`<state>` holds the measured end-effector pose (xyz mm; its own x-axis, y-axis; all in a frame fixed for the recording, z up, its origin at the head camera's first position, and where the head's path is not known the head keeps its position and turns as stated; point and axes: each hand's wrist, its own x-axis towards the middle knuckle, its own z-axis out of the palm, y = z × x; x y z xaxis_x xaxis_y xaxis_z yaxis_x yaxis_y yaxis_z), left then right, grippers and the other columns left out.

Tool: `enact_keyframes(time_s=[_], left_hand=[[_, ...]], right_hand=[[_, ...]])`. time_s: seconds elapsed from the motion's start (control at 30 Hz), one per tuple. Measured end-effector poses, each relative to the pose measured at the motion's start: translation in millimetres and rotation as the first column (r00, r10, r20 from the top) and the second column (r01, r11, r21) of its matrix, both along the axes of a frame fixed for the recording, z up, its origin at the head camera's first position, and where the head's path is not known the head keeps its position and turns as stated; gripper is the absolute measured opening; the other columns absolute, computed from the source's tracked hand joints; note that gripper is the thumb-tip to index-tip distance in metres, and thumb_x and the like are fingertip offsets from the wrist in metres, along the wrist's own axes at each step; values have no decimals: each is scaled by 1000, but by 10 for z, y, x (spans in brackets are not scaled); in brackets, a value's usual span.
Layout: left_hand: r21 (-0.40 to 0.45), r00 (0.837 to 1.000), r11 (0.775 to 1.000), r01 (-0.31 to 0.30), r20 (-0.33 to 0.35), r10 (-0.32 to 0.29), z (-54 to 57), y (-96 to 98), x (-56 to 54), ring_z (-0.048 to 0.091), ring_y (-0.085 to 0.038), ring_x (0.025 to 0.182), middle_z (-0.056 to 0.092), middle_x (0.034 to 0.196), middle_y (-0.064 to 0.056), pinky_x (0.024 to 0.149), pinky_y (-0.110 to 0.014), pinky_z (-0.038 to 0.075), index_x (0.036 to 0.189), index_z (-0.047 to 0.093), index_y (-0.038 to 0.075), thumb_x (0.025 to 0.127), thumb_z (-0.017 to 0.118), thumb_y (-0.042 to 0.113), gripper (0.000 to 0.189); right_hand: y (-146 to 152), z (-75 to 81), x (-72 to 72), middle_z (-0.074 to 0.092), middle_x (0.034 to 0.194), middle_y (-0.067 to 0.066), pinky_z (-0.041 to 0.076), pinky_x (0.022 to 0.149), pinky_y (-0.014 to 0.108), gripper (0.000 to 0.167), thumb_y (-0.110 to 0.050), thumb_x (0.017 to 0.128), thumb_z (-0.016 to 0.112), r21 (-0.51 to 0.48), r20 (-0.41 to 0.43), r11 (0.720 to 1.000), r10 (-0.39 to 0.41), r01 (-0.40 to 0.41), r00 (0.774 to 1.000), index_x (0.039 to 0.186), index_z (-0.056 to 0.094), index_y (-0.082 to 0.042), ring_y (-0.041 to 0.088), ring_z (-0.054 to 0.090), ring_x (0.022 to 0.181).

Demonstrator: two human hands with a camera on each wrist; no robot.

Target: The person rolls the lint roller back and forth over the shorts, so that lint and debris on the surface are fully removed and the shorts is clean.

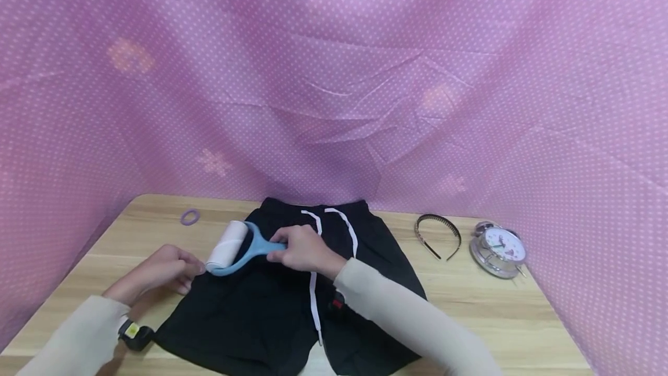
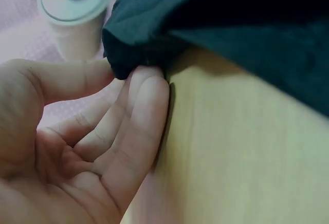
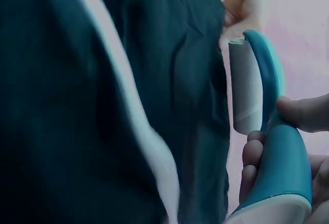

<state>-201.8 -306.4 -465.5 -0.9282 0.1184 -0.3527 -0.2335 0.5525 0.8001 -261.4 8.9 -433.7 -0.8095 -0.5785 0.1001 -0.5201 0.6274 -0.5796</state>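
Black shorts (image 1: 250,312) with white drawstrings lie spread on the wooden table. My left hand (image 1: 169,270) pinches the shorts' left edge between thumb and fingers; the left wrist view shows the dark cloth (image 2: 136,44) caught at the fingertips. In my right hand (image 1: 302,248) is a lint roller (image 1: 228,245) with a light blue handle and a white roll, gripped by the handle. Its roll stands over the left side of the shorts, close to my left hand. The right wrist view shows the blue handle (image 3: 282,162) between thumb and curled fingers.
On the right of the table (image 1: 469,306) are a black headband (image 1: 438,217) and a silver alarm clock (image 1: 500,251). A purple ring-shaped band (image 1: 190,217) lies at the back left. A pink dotted cloth (image 1: 334,74) hangs behind and along the sides.
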Motion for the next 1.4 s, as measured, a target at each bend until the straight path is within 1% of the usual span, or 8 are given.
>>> enact_keyframes(time_s=[0.13,0.27,0.47,0.63,0.8,1.0,1.27,1.4], left_hand=[[39,1000,999,-22,-1,22,-41,-35,13,65,-15,65,64,73,-5,62,-31,62,115,62,-18,88,56,5,35],[46,999,998,-35,-12,35,-81,-60,15,65,-14,63,64,72,-4,61,-31,62,114,61,-19,84,55,2,37],[66,1000,997,-29,-3,29,-122,-106,16,67,-13,64,68,73,-4,61,-31,62,113,61,-19,86,56,2,35],[69,1000,997,-22,-9,22,-159,-113,1,68,-13,64,71,76,-4,61,-31,62,112,62,-20,86,55,2,35],[74,1000,997,-12,-10,13,-169,-97,-2,67,-13,64,70,74,-4,60,-32,62,111,62,-19,85,54,1,34],[62,1000,998,-19,-1,19,-163,-83,-4,67,-14,64,69,73,-4,61,-32,62,108,65,-15,84,55,3,32],[23,999,999,-36,-4,36,-125,-60,-18,66,-14,65,67,74,-3,61,-32,61,105,68,-12,84,55,4,29],[18,999,999,-47,2,47,-112,-58,-21,66,-14,65,67,73,-3,61,-32,61,101,69,-9,85,56,4,25]], right_hand=[[-117,-40,51,71,81,-15,43,61,14,22,-34,85,80,18,-5,1000,4,-4,1000,102,76,-21,-3,55,65],[-186,-57,75,67,77,-17,42,57,16,20,-35,86,79,31,5,1000,2,-2,1000,100,76,-21,-2,54,62],[-229,-61,71,65,74,-18,42,56,18,19,-36,86,79,41,1,999,-10,10,1000,99,75,-24,-1,54,62],[-234,-84,49,61,70,-17,41,55,18,17,-36,88,77,73,15,996,41,-42,999,98,73,-22,1,52,60],[-217,-127,28,58,66,-15,41,51,16,14,-35,91,74,106,-74,987,127,-119,989,94,70,-21,0,50,57],[-202,-140,12,55,66,-13,39,47,13,14,-33,91,73,133,-195,973,214,-191,957,91,68,-20,-2,48,52],[-202,-92,14,55,66,-11,38,47,13,15,-33,92,72,176,-226,964,237,-199,945,90,67,-19,-2,48,51],[-198,-113,14,55,66,-11,38,46,12,15,-32,92,71,161,-213,967,228,-196,950,89,66,-19,-3,47,50]])
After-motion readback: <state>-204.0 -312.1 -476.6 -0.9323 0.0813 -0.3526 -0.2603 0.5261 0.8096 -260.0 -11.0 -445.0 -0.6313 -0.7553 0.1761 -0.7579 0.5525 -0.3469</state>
